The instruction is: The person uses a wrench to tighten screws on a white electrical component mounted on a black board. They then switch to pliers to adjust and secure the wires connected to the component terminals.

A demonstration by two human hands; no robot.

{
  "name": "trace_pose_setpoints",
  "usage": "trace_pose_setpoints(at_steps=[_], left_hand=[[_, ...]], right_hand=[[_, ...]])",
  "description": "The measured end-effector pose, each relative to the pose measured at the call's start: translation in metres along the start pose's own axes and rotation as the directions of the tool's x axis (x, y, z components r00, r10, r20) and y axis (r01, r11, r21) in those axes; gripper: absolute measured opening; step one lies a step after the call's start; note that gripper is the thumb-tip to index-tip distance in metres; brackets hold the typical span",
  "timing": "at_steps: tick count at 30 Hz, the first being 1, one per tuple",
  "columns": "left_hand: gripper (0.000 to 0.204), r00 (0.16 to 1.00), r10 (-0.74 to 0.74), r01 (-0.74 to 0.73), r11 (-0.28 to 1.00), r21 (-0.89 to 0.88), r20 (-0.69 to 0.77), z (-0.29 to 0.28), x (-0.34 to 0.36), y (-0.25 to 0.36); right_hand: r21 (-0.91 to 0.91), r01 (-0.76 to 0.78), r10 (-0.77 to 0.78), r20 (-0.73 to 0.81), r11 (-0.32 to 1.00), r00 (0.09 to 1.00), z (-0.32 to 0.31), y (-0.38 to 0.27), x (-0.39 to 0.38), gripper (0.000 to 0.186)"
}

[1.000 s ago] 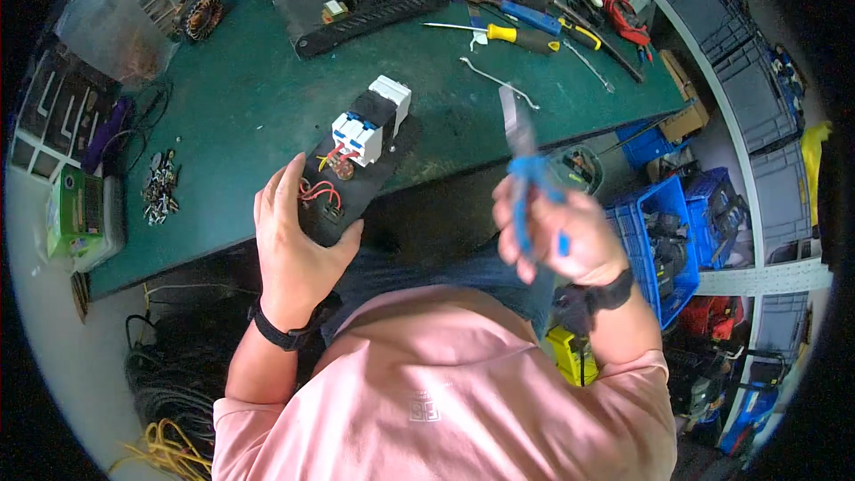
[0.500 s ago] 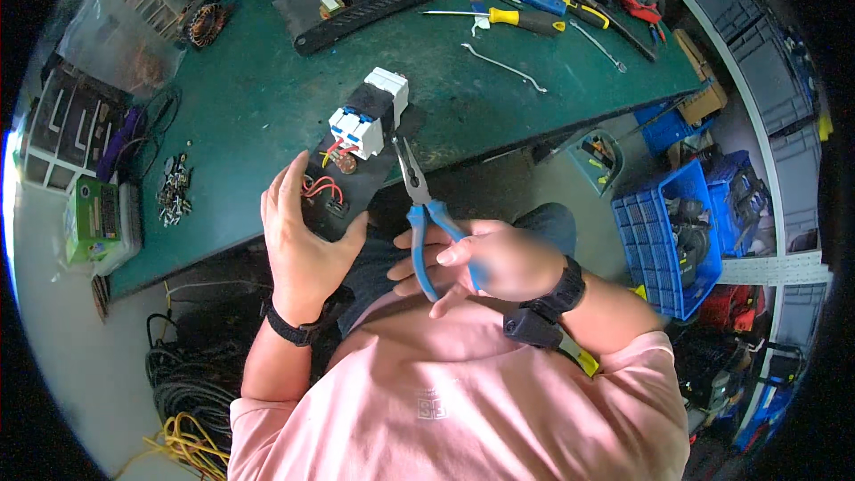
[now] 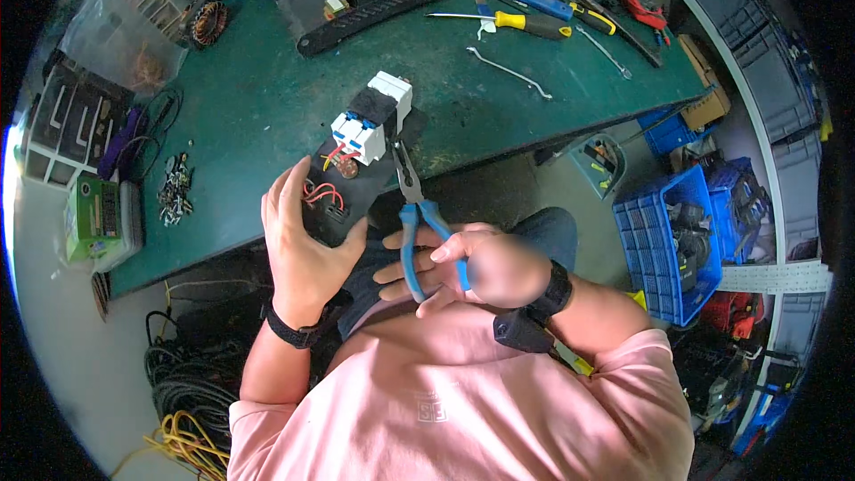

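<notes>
The left hand [image 3: 307,245] spreads its thumb and fingers apart around the near end of a black plate [image 3: 380,180]; whether they press on it cannot be told. The right hand [image 3: 476,263], palm partly blurred, is clamped loosely on one pair of blue-handled pliers [image 3: 410,185], part of one handle hidden under the thumb. The pliers' tips are beside the plate's right edge; contact is hard to make out.

The plate lies at the near edge of the green surface [image 3: 267,107], bearing two white blocks [image 3: 358,135] with a black band [image 3: 372,106] between them, one brown round part [image 3: 346,166] and several red wires [image 3: 328,191], partly tangled. Beyond lie two thin metal rods [image 3: 509,73] and one yellow-and-black screwdriver [image 3: 512,20]. A heap of small hardware [image 3: 175,191] is too fine to count. The pink shirt [image 3: 463,392] carries a small pale print.
</notes>
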State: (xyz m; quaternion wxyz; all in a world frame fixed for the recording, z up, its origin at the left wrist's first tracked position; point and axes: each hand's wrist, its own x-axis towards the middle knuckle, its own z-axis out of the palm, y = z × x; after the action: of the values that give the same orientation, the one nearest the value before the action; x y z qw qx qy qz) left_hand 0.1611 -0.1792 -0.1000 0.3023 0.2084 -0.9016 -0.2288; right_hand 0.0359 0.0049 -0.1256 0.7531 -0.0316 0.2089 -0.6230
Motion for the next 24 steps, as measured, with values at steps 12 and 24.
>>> trace_pose_setpoints(at_steps=[12,24], left_hand=[[0.078,1.0,0.0,0.0,1.0,0.014,0.011,0.001,-0.001,0.0],[0.078,0.991,0.024,-0.016,0.998,-0.059,0.133,-0.012,0.014,-0.017]], right_hand=[[0.128,0.036,-0.034,-0.024,0.991,0.999,-0.008,0.007,0.003,0.044],[-0.201,-0.088,0.053,-0.176,0.976,0.983,-0.018,-0.036,-0.023,0.047]])
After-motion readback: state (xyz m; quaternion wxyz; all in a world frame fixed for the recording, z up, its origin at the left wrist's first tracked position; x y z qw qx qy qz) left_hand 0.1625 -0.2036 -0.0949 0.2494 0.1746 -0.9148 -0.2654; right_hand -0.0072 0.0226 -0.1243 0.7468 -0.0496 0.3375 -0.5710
